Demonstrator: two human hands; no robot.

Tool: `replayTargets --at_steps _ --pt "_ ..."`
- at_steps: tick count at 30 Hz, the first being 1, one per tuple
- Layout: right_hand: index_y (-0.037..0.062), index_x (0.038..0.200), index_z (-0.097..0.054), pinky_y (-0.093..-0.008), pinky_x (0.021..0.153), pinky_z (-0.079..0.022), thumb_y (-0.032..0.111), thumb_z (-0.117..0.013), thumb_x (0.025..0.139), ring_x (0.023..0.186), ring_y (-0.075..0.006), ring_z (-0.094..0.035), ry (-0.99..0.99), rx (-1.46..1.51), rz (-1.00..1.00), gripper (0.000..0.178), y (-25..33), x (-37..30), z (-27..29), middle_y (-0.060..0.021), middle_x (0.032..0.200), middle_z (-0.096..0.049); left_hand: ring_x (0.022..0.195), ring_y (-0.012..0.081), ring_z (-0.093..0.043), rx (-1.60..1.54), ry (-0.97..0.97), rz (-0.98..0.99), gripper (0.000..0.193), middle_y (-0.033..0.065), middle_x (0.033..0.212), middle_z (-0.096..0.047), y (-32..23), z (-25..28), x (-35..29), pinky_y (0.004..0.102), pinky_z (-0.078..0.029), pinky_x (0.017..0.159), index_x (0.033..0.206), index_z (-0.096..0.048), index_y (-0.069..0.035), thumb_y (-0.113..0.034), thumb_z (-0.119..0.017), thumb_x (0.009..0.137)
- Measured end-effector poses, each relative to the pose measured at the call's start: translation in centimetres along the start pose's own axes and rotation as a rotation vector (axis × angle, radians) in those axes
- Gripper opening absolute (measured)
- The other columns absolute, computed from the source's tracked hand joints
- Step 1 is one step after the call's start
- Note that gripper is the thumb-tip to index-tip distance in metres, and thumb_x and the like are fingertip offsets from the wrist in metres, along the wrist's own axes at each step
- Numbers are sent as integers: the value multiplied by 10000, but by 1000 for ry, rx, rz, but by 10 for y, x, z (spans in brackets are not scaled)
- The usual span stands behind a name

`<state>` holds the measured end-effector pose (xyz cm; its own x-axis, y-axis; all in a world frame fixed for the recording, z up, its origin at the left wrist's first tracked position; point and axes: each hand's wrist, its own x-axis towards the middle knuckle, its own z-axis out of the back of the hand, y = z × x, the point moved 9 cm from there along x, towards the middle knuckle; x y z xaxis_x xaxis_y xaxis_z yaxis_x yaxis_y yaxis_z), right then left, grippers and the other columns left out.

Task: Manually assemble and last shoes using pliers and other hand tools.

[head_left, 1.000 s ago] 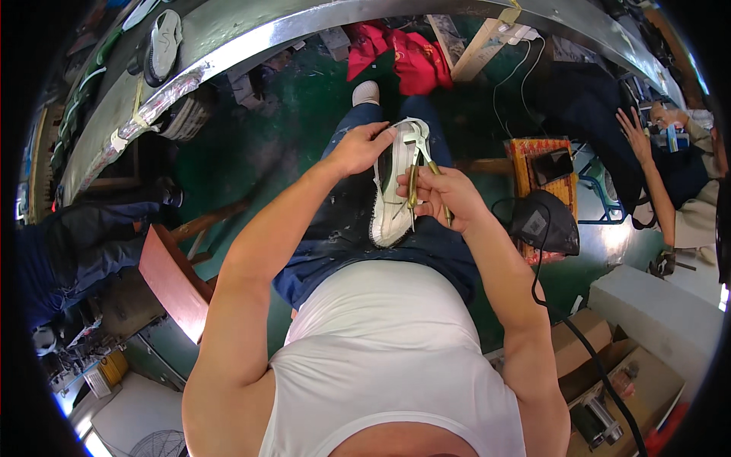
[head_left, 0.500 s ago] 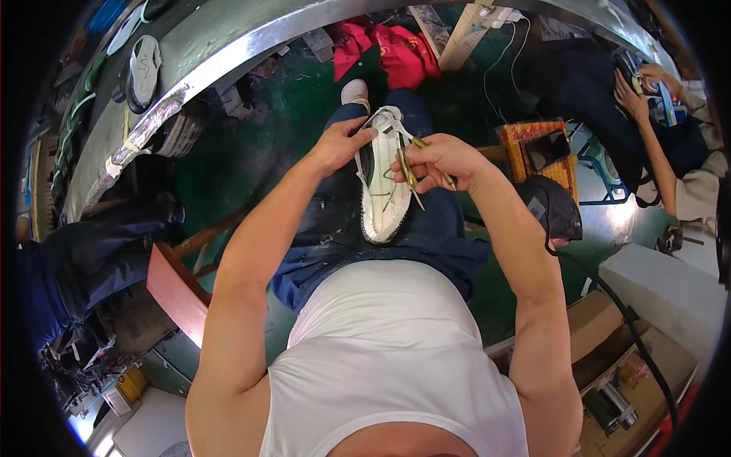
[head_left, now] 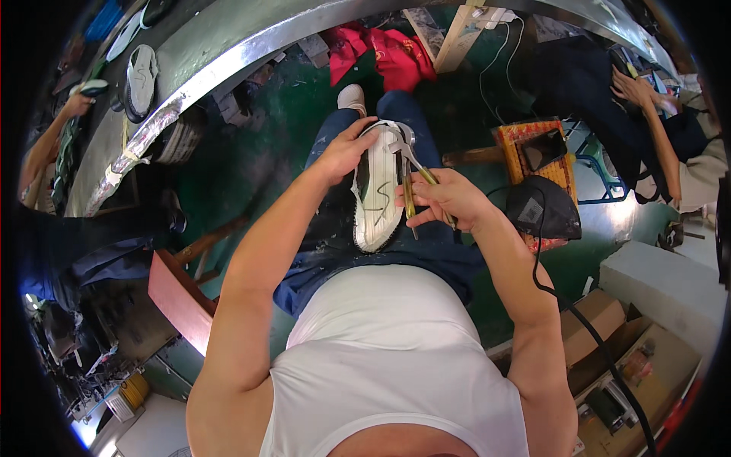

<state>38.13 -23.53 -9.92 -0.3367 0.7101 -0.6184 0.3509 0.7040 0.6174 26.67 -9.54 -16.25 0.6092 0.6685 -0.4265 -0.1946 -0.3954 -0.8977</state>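
A shoe upper (head_left: 378, 199), white underside facing up with a dark curved mark drawn on it, lies lengthwise over my thighs. My left hand (head_left: 346, 154) is closed round its far left edge, thumb on the underside. In my right hand (head_left: 449, 199) is a pair of pincers (head_left: 422, 174) with brass-coloured handles and pale metal jaws. The jaws are at the shoe's far right edge; whether they grip the material I cannot tell. A thin pointed tip shows below my right fingers; what it belongs to is hidden.
A metal-edged bench (head_left: 228, 65) curves across the far side, with another shoe (head_left: 141, 80) on it. To my right are an orange woven seat (head_left: 512, 145), a black cap-like object (head_left: 544, 207) and a cable. Co-workers' hands show at both sides; cardboard boxes sit lower right.
The shoe has turned so its underside and mark face up more fully. The pincers' jaws have shifted to its far right edge, handles spread. A co-worker's hand has appeared at far left.
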Motion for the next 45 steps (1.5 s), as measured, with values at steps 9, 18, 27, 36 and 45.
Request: replayTargets --at_steps 9,18,27,36,45 --pt "-24 1216 -543 -384 737 -591 161 -559 977 1016 -203 -641 -82 -275 -36 303 11 -1 -3 -98 1130 -625 984 258 -680 748 -304 -262 340 193 1089 -686 -51 28 -29 341 -513 872 1260 -590 -8 -152 -562 953" --pt "-46 1072 -605 -352 670 -600 176 -614 933 853 -195 -638 -73 -299 0 262 13 3 -13 -126 972 -637 949 305 -681 835 -95 -322 422 218 1049 -692 -71 30 -27 377 -517 849 1363 -431 -49 -51 -525 952" --pt "-56 1222 -534 -376 704 -603 200 -533 999 1014 -234 -674 102 51 -128 340 -12 11 -31 -144 1111 -660 980 123 -600 607 48 -210 442 119 1101 -686 -58 30 -14 290 -480 868 1420 -404 -81 -38 -488 988" --pt "-33 1128 -587 -330 629 -589 212 -530 1001 877 -208 -697 -3 126 -146 282 -7 12 -20 -131 1056 -682 978 338 -670 792 -67 -173 464 183 1022 -704 -61 11 -8 395 -492 870 1415 -416 -48 -263 -456 1006" --pt "-27 872 -590 -352 564 -475 274 -589 950 597 -177 -610 -342 -863 291 311 2 11 2 -119 723 -637 1193 226 -585 206 71 -135 517 143 1281 -626 -28 26 13 348 -418 1031 1344 -521 23 -379 -462 1023"
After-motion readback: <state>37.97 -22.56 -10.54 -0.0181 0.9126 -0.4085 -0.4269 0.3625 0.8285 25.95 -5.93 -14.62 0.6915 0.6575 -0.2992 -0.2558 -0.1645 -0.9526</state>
